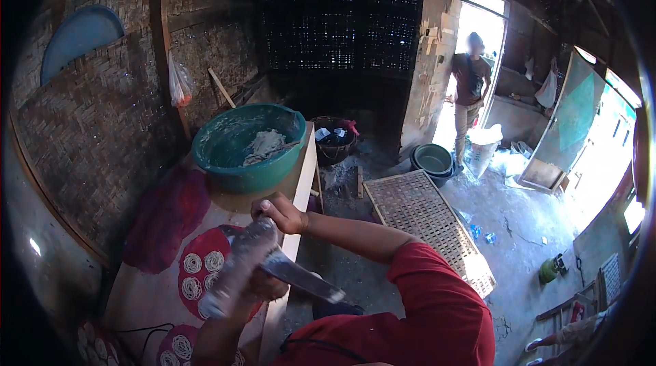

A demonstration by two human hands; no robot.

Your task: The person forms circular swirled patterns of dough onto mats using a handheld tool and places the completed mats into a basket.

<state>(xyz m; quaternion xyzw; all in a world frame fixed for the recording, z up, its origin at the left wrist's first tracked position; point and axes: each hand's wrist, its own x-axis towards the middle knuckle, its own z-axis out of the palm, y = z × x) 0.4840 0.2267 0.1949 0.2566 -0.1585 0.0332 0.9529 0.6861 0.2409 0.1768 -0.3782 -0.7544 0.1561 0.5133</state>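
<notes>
A long flour-dusted hand press [241,263], blurred in places, with a dark bar [302,276] sticking out to the right, is held over the work table [154,294]. The fingers of my right hand [279,214] are closed around its upper end. Lower down, partly covered by the press, my left hand [267,286] grips it from beneath. Under the press lies a round red mat [212,240] bearing several pale coils of dough strands [192,263]. A purple mat [174,348] with more coils is nearer to me, partly behind my left forearm.
A green basin [246,176] with dough [266,146] stands at the table's far end. Red-purple cloth [166,220] lies left. Beyond are a woven bamboo rack [425,212], stacked tubs [433,158] and a sack [482,151]. A person [469,84] stands in the doorway; another person's legs [574,332] show lower right.
</notes>
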